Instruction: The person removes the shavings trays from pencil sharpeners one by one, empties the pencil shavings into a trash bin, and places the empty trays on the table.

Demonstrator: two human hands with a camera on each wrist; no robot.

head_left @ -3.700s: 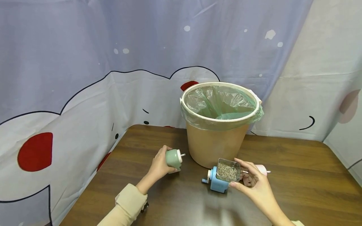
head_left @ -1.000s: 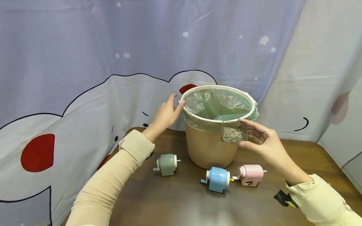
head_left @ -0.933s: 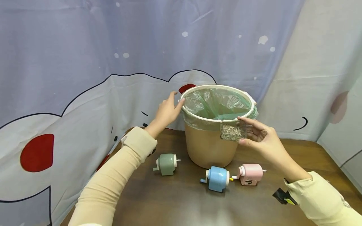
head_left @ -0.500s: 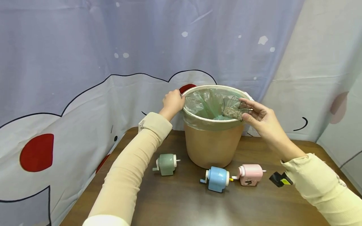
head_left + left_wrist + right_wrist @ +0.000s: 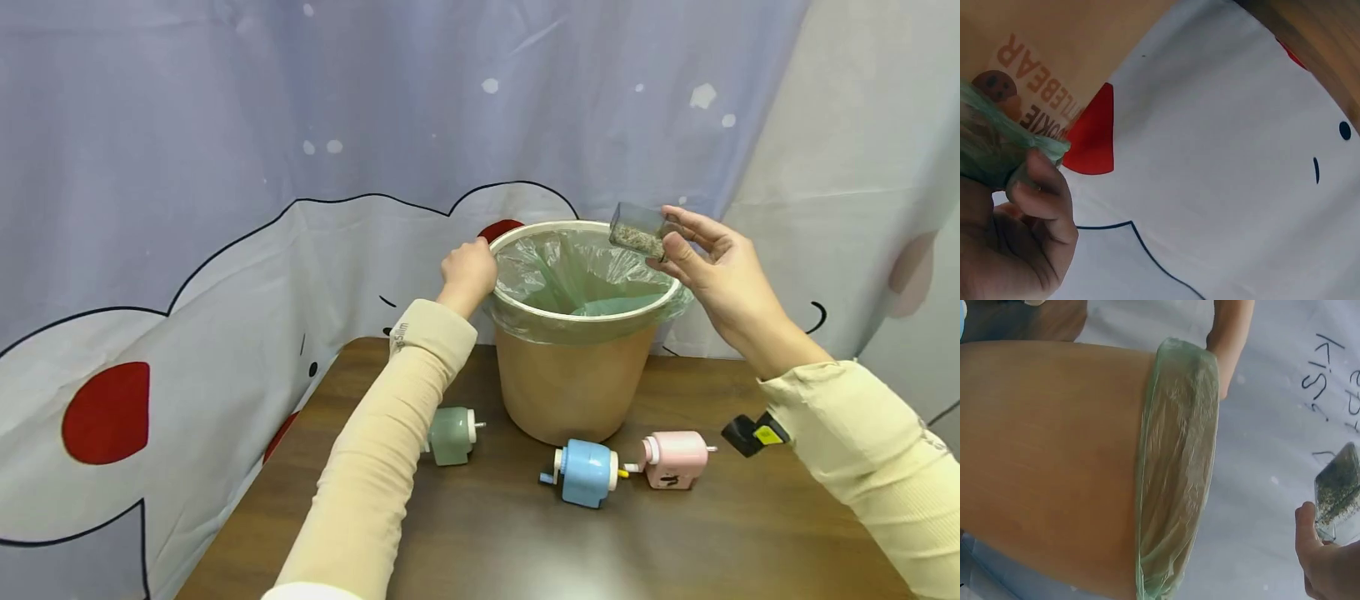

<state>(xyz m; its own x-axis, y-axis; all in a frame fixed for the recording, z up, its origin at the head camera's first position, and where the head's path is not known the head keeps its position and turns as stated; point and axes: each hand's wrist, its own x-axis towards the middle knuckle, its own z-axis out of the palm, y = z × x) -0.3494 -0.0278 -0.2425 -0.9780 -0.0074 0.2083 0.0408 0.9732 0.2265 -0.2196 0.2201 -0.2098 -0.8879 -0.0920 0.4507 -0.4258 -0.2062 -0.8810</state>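
Observation:
My left hand (image 5: pixel 470 271) grips the left rim of a tan trash can (image 5: pixel 573 383), its fingers curled over the green liner bag (image 5: pixel 997 140) in the left wrist view. In my right hand (image 5: pixel 723 267), a clear shavings drawer (image 5: pixel 637 232) is pinched between thumb and fingers. Pencil shavings (image 5: pixel 1338 503) lie inside it. The drawer is raised over the can's right rim and tilts a little. Below on the table stand three crank pencil sharpeners: a green one (image 5: pixel 452 437) partly behind my left sleeve, a blue one (image 5: pixel 587 473) and a pink one (image 5: pixel 677 460).
The trash can stands near the back of the wooden table (image 5: pixel 495 533). A printed curtain (image 5: pixel 375 108) hangs right behind it. The blue and pink sharpeners are close together in front of the can, with a yellow pencil tip (image 5: pixel 622 473) poking from the blue one.
My left hand has let go of the green sharpener and moved up to grip the can's rim. My right hand has lifted the shavings drawer from over the blue sharpener to above the can.

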